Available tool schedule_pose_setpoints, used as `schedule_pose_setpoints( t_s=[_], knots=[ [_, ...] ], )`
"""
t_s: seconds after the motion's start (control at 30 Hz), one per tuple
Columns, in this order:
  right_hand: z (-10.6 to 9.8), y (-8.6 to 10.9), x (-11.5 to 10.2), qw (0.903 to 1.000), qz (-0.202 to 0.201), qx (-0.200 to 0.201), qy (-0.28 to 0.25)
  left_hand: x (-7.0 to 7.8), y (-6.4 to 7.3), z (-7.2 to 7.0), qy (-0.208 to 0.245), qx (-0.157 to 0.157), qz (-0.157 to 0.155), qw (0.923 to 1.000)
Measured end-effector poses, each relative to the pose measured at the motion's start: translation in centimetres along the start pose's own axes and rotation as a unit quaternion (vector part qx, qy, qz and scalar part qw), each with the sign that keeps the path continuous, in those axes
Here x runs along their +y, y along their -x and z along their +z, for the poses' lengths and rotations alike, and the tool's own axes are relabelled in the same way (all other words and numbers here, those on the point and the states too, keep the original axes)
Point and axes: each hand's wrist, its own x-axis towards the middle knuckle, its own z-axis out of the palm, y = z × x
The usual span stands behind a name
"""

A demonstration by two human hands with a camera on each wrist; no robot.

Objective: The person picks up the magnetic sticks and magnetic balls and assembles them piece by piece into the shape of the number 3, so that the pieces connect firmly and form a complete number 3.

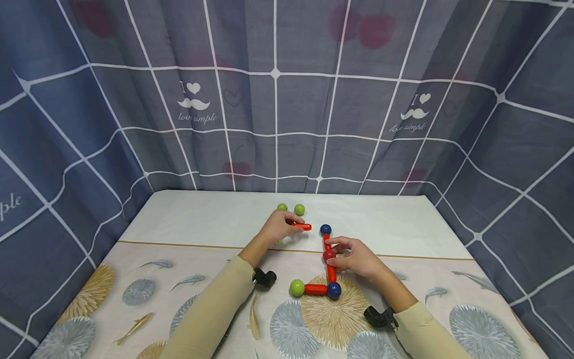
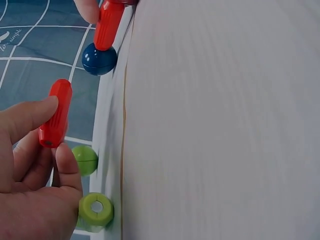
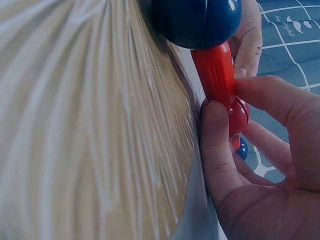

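My left hand (image 1: 277,227) pinches a loose red rod (image 2: 57,115) between thumb and fingers, above the white part of the table. To its right lies a joined chain of balls and red rods. From far to near it runs through a dark blue ball (image 1: 325,229), a red ball (image 1: 329,256) and a second dark blue ball (image 1: 334,290). There it bends left along a red rod (image 1: 316,289) to a green ball (image 1: 297,287). My right hand (image 1: 356,257) grips the chain beside the red ball, thumb and fingers on either side of the rod (image 3: 215,70).
Two loose green balls, one at the back (image 1: 299,209) and another just left of it (image 1: 282,206), lie beyond my left hand. A third green ball (image 1: 278,242) is mostly hidden under that hand. A grid-patterned curtain (image 1: 296,99) hangs behind the table (image 1: 202,214).
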Motion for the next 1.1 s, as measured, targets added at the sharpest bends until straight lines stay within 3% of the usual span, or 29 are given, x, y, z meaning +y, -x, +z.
schedule_pose_setpoints(
  t_s=[0.2, 0.93, 1.1],
  knots=[
    [0.0, -0.1, 0.1, 1.0000, -0.003, 0.000, 0.000, 0.2, -0.1, 0.1, -0.006, -0.004, -0.018, 0.9998],
    [0.0, -0.1, 0.2, 1.0000, 0.000, 0.001, 0.000, 1.2, 0.2, 0.2, -0.033, -0.008, -0.032, 0.9989],
    [0.1, -0.2, 0.3, 1.0000, 0.007, 0.004, 0.003, 1.3, 0.0, 0.6, -0.039, -0.004, -0.019, 0.9990]
  ],
)
